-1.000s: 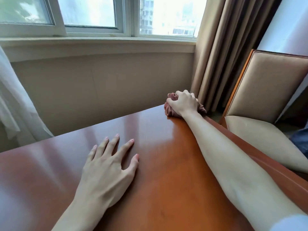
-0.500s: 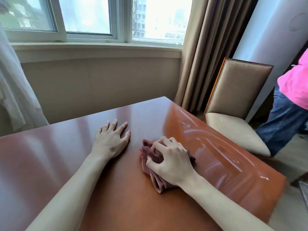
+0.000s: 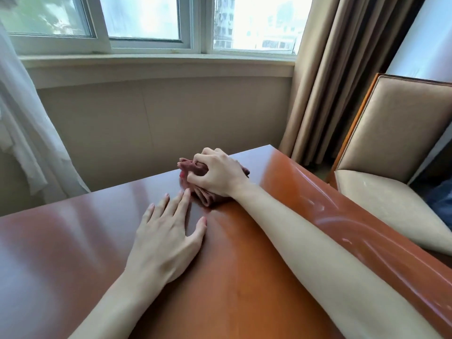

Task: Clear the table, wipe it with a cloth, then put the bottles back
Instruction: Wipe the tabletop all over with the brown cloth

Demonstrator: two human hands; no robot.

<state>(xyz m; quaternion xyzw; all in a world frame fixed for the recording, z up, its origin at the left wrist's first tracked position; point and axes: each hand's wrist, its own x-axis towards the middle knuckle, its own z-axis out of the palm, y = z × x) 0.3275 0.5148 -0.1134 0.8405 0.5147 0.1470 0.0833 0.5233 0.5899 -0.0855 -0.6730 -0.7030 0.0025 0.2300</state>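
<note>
A glossy reddish-brown wooden table (image 3: 73, 241) fills the lower view. My right hand (image 3: 220, 174) grips a bunched dark pink cloth (image 3: 206, 195) and presses it onto the table near the far edge, arm stretched out. My left hand (image 3: 166, 231) rests flat on the tabletop just in front of the cloth, fingers spread and straight, fingertips close to the cloth. No bottles are in view.
A beige padded chair (image 3: 401, 133) with a wooden frame stands to the right of the table. Brown curtains (image 3: 325, 77) hang in the corner, a sheer white curtain (image 3: 22, 133) at the left. A wall and window sill (image 3: 156, 62) lie behind the table.
My right hand has pushed the cloth from the middle of the table out to the far edge. My left hand stays flat on the table.
</note>
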